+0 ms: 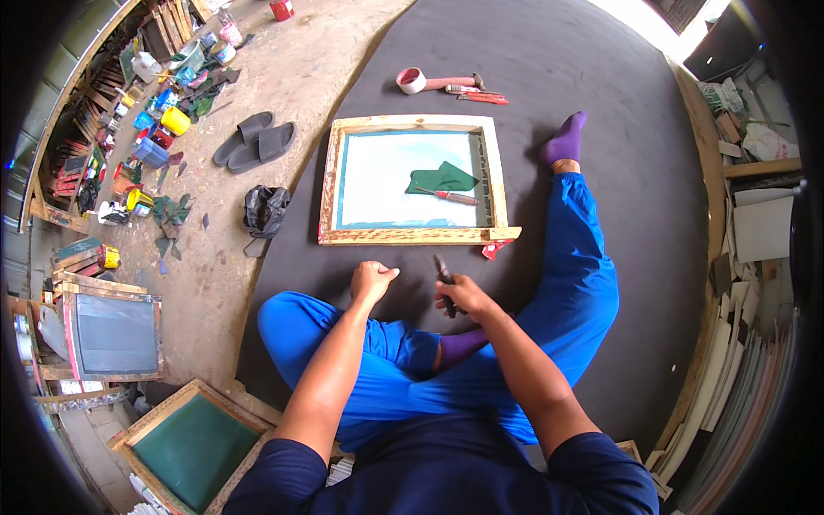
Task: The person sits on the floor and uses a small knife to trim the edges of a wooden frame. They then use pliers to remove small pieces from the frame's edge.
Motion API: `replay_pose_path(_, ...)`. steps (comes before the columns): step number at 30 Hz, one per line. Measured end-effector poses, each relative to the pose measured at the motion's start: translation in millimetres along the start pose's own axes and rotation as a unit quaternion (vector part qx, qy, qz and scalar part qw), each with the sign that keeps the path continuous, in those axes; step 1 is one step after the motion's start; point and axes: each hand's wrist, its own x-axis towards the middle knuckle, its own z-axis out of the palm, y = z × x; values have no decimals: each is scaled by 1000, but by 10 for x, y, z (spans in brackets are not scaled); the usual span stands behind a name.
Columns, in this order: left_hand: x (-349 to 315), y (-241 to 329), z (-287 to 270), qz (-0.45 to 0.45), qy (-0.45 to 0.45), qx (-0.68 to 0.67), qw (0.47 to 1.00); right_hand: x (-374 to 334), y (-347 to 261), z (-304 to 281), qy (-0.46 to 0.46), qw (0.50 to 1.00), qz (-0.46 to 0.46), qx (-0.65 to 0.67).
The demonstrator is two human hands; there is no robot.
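My right hand [464, 295] is closed round a pair of dark pliers [444, 269], whose jaws point away from me. Beside it, my left hand [372, 281] is curled with the thumb on top; whatever it may pinch is too small to make out. Just beyond both hands lies a wooden screen-printing frame [412, 236] with white mesh bordered in blue. A dark green scrap [446, 176] rests on the mesh, and a slim tool with a red tip [457, 198] lies against it. Red material [493, 250] pokes out at the frame's near right corner.
Past the frame lie a tape roll [411, 81], a hammer [455, 83] and red cutters [483, 97] on the dark board [652, 257]. Black slides [268, 144] and a black bag [266, 211] sit to the left. Another green-meshed frame [190, 448] leans lower left.
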Motion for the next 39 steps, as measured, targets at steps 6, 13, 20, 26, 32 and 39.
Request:
replay_pose_path(6,-230,391,-103,40,24,117,992,-34,-186,-549,129,991,-6,44)
replay_pose_path(13,-198,321,3,116,63,114,985,-56,-353,-670,163,986,18,34)
replay_pose_path(20,-197,359,4,108,48,102,988,-58,-495,-664,183,982,43,20)
replay_pose_path(26,-154,365,71,183,121,76,973,-5,-563,-655,179,979,93,1)
replay_pose_path(32,-149,453,49,260,184,104,942,176,-312,-491,305,948,44,-78)
replay_pose_path(39,-128,493,86,284,158,75,943,460,236,-555,377,912,-85,-136)
